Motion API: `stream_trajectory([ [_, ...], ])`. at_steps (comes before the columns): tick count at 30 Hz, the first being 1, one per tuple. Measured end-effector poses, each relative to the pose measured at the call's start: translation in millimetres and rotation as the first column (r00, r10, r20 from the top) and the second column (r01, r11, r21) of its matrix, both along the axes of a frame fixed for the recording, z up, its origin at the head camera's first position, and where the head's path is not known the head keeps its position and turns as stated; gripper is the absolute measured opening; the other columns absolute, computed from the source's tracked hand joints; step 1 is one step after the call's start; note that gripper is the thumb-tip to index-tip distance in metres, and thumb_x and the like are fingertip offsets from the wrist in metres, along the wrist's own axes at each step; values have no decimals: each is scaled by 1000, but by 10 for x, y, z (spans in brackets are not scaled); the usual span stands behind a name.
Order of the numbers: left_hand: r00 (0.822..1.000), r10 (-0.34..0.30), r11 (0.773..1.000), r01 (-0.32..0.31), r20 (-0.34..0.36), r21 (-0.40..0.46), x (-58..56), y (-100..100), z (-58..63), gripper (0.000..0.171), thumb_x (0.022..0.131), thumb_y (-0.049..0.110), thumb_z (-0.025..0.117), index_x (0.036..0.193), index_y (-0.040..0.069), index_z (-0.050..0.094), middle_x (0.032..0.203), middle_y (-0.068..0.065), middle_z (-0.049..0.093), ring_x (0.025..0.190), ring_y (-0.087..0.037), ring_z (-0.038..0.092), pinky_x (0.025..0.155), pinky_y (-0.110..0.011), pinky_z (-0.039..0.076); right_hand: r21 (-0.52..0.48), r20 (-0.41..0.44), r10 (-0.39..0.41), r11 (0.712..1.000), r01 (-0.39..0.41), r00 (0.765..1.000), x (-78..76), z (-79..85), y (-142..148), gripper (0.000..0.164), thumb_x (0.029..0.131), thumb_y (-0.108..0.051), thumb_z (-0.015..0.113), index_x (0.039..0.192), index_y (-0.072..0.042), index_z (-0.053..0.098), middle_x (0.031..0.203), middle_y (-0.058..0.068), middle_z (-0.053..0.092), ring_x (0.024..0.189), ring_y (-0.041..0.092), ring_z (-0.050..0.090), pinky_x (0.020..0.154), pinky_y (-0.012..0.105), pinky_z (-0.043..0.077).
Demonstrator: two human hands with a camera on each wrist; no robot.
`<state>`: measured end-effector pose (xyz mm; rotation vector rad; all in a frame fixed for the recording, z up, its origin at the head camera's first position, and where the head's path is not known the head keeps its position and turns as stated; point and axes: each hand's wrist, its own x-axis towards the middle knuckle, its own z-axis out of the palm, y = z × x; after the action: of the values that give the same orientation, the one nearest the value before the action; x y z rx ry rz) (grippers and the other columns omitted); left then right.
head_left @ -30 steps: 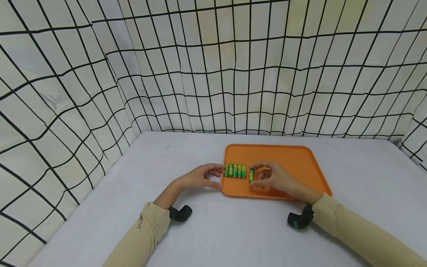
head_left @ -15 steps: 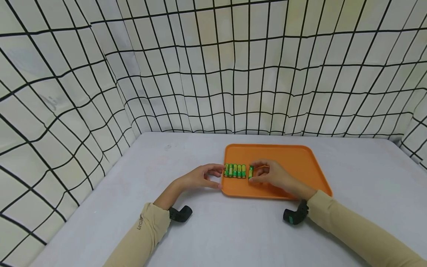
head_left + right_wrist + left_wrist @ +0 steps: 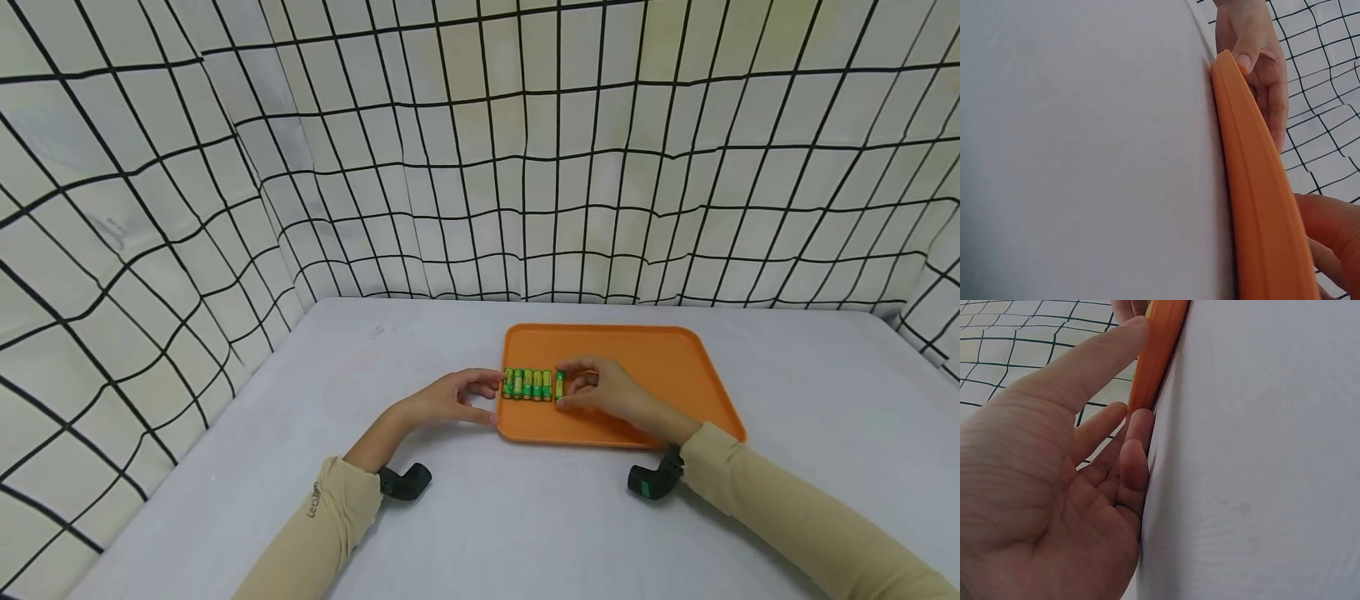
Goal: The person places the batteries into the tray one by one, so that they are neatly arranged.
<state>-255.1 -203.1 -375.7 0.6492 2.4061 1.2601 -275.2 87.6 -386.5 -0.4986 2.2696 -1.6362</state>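
Observation:
On the orange tray [image 3: 622, 425], several green-and-yellow batteries [image 3: 528, 384] lie side by side at the left end. My right hand [image 3: 611, 390] pinches one more battery [image 3: 559, 386] by its two ends, between thumb and fingers, just right of that row with a narrow gap. My left hand [image 3: 453, 398] rests at the tray's left edge, its thumb and fingertips touching the rim without wrapping round it. In the left wrist view the left thumb [image 3: 1110, 353] lies against the tray's side [image 3: 1152, 359]. From the right wrist camera, the tray wall hides the batteries.
A white cloth-covered table [image 3: 480, 517] surrounds the tray. Black netting [image 3: 555, 175] over white sheeting rises behind and at the sides. Each wrist carries a black camera mount, one on the left [image 3: 406, 482] and one on the right [image 3: 656, 478].
My right hand has moved a little left with its battery, narrowing the gap to the row. The left hand, the tray and the other batteries have stayed in place.

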Motion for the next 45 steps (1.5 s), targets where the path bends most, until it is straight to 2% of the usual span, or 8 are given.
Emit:
stream_trajectory([
  [11, 1000, -1, 1000, 1, -14, -3, 7, -22, -2, 67, 85, 20, 77, 143, 8, 47, 134, -8, 55, 119, -22, 52, 90, -31, 40, 2, -6, -5, 1000, 5, 1000, -28, -19, -68, 61, 79, -1, 79, 133, 7, 52, 100, 12, 62, 77, 13, 56, 68, 20, 48],
  [22, 1000, -13, 1000, 13, -16, 6, 20, -34, -26, 66, 86, 19, 76, 144, 7, 47, 135, -10, 54, 120, -24, 52, 89, -32, 40, 7, 1, 2, 1000, -2, 1000, -24, -36, -78, 61, 80, -2, 79, 133, 8, 52, 86, 6, 63, 75, 12, 57, 67, 20, 47],
  [29, 1000, -8, 1000, 8, -20, 0, 19, -15, -34, 66, 86, 20, 77, 143, 7, 47, 135, -9, 55, 120, -23, 52, 89, -31, 40, 19, 1, -7, 1000, 7, 1000, -25, -31, -79, 61, 80, -2, 79, 133, 7, 52, 85, 4, 63, 74, 12, 55, 66, 21, 46],
  [31, 1000, -8, 1000, 8, -20, 1, 18, -13, -33, 66, 86, 21, 77, 143, 7, 47, 135, -9, 55, 120, -23, 52, 89, -31, 40, 19, -1, -8, 1000, 8, 1000, -26, -34, -75, 61, 79, -3, 79, 134, 6, 52, 90, 7, 63, 75, 12, 55, 66, 21, 46],
  [34, 1000, -12, 1000, 12, -15, 3, 14, -12, -32, 66, 86, 21, 77, 144, 7, 47, 135, -9, 55, 120, -23, 52, 89, -31, 40, 0, -3, -1, 1000, 1, 1000, -19, -38, -61, 62, 80, -1, 78, 134, 7, 50, 107, 15, 62, 76, 12, 56, 67, 20, 46],
  [38, 1000, -7, 1000, 7, -6, 3, 11, -17, -27, 67, 85, 21, 77, 144, 8, 47, 135, -8, 55, 119, -21, 52, 88, -29, 40, -32, -10, 14, 999, -14, 1000, -13, -45, -40, 64, 80, 1, 77, 136, 8, 47, 128, 23, 53, 78, 12, 57, 68, 20, 47],
  [45, 1000, -2, 1000, 2, 1, 0, 1, -16, -13, 67, 85, 21, 78, 144, 9, 47, 135, -7, 55, 118, -20, 52, 87, -27, 40, -48, -8, 22, 999, -22, 1000, -7, -34, -18, 65, 82, -2, 77, 137, 8, 45, 133, 26, 48, 80, 12, 57, 70, 21, 47],
])
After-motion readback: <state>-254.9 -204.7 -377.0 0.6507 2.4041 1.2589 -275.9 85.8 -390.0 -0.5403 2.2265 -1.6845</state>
